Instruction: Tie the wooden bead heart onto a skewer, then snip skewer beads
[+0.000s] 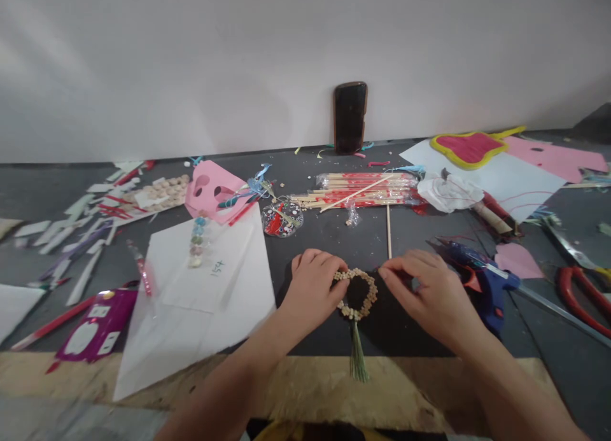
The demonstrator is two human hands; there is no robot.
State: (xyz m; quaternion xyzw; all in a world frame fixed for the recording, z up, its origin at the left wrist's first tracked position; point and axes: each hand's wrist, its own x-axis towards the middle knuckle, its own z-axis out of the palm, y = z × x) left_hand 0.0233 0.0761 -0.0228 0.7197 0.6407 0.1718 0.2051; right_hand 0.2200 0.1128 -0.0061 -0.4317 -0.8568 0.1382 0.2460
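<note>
Beaded ring (354,314) with green tassel (356,355): left hand (310,291), fingers (334,266) clamped on ring; right hand (424,294), fingers (396,269) just beside ring, grip unclear; blue glue gun (482,282) beside right hand.

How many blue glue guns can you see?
1: a blue plastic hot glue gun lies just to the side of the person's right hand. More could be hidden, but no others show.

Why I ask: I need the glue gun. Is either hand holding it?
No, the blue glue gun lies on the table beside the right hand, and the left hand grips a beaded ring.
</note>
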